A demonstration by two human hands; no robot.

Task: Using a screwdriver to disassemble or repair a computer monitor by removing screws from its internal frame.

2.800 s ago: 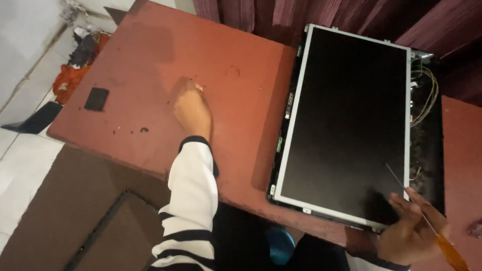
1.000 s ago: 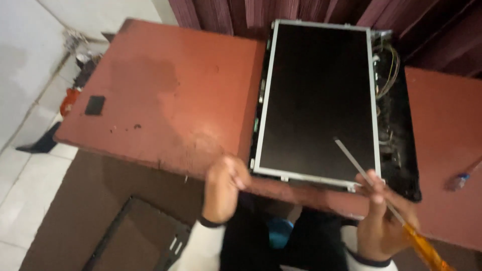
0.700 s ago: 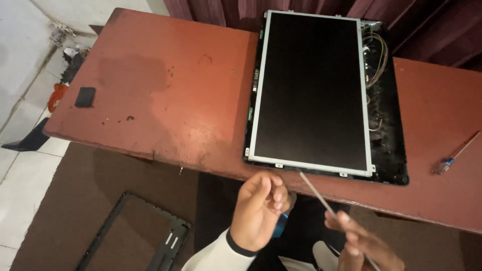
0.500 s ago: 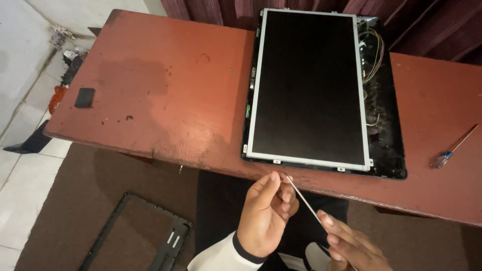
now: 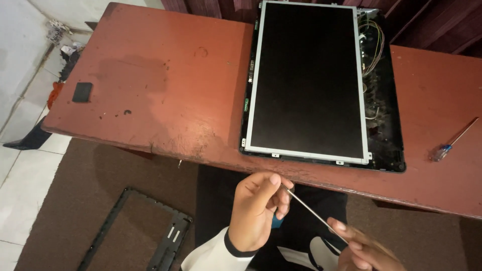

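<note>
Both hands are below the front edge of the red table [image 5: 165, 90]. My right hand [image 5: 362, 247] grips a long screwdriver [image 5: 312, 211] low on its thin metal shaft; the handle is out of the picture. My left hand [image 5: 258, 210] pinches the tip of that shaft between thumb and fingers. A bare flat display panel [image 5: 306, 80] with a silver rim lies face up on the table just beyond the hands. It rests in a black back cover [image 5: 386, 135] with loose coloured wires [image 5: 372, 42] along its right side.
A small blue-handled screwdriver [image 5: 452, 143] lies on the table at the right. A small black square pad [image 5: 82, 92] sits near the table's left edge. A black plastic bezel frame [image 5: 135, 231] lies on the brown floor mat at lower left. White tiles and clutter are at far left.
My left hand left the tabletop and came down to the screwdriver's tip. My right hand sank below the table edge with the screwdriver. The view shifted towards me.
</note>
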